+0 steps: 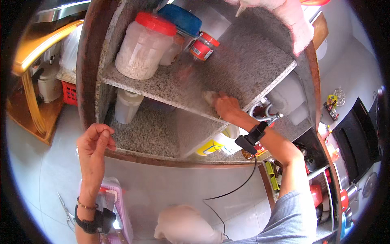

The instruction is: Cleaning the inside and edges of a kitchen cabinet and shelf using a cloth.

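My right hand (225,106) grips a pale cloth or sponge (209,97) and presses it to the upper granite shelf (243,65) near its front edge. My left hand (95,141) is raised before the lower compartment, thumb against curled fingers, with nothing plainly visible in it. Behind it, on the lower granite shelf (146,131), stands a clear plastic container (128,105). On the upper shelf are a large jar with a red lid (146,45), a smaller red-lidded jar (204,46) and a container with a blue lid (180,19).
Below my right forearm stand a white and yellow tub (224,141) and metal pipework (265,111). On the floor lie a pink basket (122,201) holding knives, and scissors (66,210). A cable (231,195) hangs from my right wrist. A pink cloth (292,21) drapes over the top.
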